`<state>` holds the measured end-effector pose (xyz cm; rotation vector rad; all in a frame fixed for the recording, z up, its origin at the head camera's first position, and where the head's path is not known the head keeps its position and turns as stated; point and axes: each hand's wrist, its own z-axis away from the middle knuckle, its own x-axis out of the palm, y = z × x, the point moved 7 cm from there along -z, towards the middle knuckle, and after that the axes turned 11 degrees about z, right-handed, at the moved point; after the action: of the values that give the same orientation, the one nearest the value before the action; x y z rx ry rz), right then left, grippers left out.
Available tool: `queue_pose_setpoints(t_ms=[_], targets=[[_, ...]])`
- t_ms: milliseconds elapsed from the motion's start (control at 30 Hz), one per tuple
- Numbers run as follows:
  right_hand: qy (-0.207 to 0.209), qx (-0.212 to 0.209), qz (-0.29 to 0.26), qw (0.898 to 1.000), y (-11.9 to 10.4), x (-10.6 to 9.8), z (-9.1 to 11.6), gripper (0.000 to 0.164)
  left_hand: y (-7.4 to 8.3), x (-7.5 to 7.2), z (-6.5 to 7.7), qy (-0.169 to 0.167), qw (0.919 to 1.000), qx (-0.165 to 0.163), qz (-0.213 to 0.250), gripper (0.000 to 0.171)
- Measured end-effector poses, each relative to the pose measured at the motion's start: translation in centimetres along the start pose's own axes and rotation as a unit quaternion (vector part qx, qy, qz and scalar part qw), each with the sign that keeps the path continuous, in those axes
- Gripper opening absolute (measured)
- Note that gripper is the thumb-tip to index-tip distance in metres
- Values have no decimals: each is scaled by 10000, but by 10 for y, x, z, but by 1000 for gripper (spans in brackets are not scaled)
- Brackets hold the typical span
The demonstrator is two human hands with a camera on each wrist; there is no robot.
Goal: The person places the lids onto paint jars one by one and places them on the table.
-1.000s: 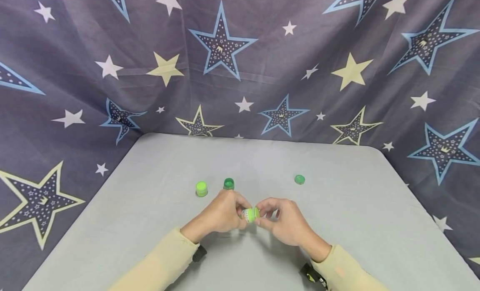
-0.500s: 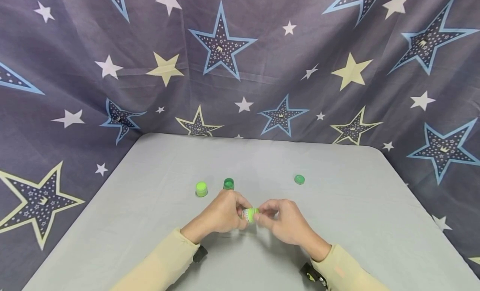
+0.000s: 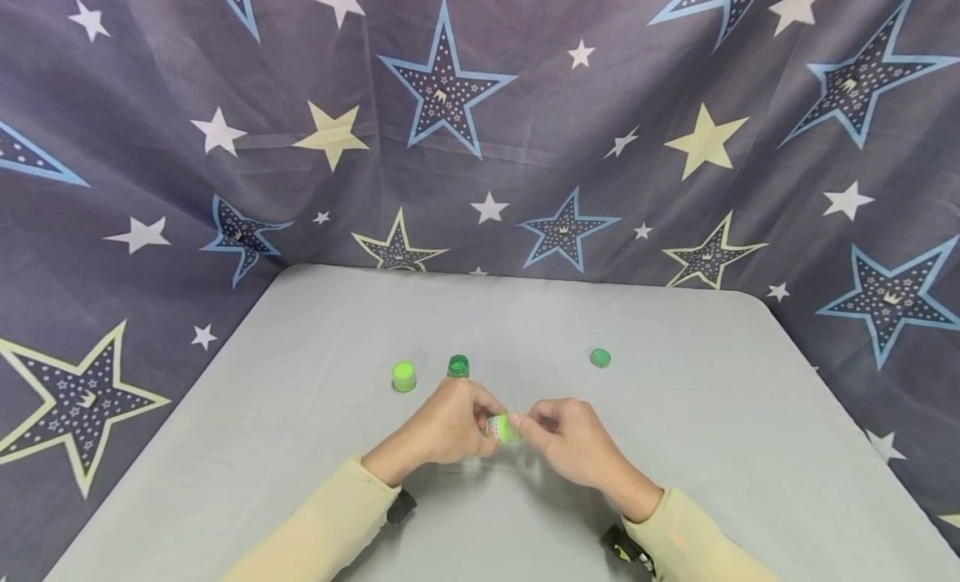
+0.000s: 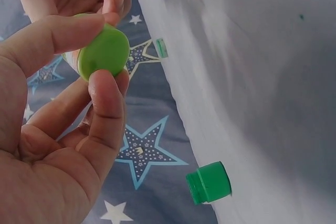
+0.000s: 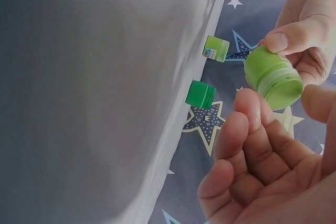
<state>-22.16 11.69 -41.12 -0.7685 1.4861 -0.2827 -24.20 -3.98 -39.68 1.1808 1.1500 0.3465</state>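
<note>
My left hand (image 3: 453,423) pinches the base of a small light green jar (image 5: 262,69) between thumb and fingers. The jar lies tilted sideways, with its lid (image 5: 285,94) facing my right hand (image 3: 573,440). Thumb and fingertips of that right hand are at opposite sides of the lid. In the left wrist view the round bottom of the jar faces the camera, and the lid end is hidden. Just beyond my left hand stands a dark green jar (image 3: 458,366) without a lid, its lower part partly hidden in the head view.
Left of the dark green jar stands a second light green jar (image 3: 403,378), lid on. A loose green lid (image 3: 600,358) lies farther right on the grey-white table (image 3: 675,415). A star-patterned cloth (image 3: 525,132) hangs behind the table.
The right thumb has shifted upward and forward across the lid, covering more of it in the head view. My left hand and the jar stay nearly in place.
</note>
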Motion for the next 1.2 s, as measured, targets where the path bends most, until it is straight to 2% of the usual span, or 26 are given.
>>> queue_pose_setpoints(t_ms=[133, 233, 400, 533, 667, 900, 1200], targets=[[2, 205, 53, 9998, 3, -3, 0, 42, 1, -1, 0, 12, 10000, 3, -9, 32], [162, 202, 52, 9997, 2, -7, -2, 38, 1, -1, 0, 28, 10000, 5, -14, 32], [449, -349, -150, 9983, -5, -13, 0, 19, 1, -2, 0, 33, 10000, -21, 37, 32], [436, -679, -216, 9965, -9, -13, 2, 35, 1, -2, 0, 12, 10000, 15, 91, 31], [329, -794, -167, 9962, -10, -11, 2, 39, 1, -2, 0, -8, 9999, 29, 135, 31], [293, -845, -105, 9959, -9, -9, 2, 33, 3, -2, 0, -18, 9999, 64, 159, 30], [296, -770, -50, 9966, -9, -7, 2, 16, 1, -1, 1, 4, 9998, 34, 180, 30]])
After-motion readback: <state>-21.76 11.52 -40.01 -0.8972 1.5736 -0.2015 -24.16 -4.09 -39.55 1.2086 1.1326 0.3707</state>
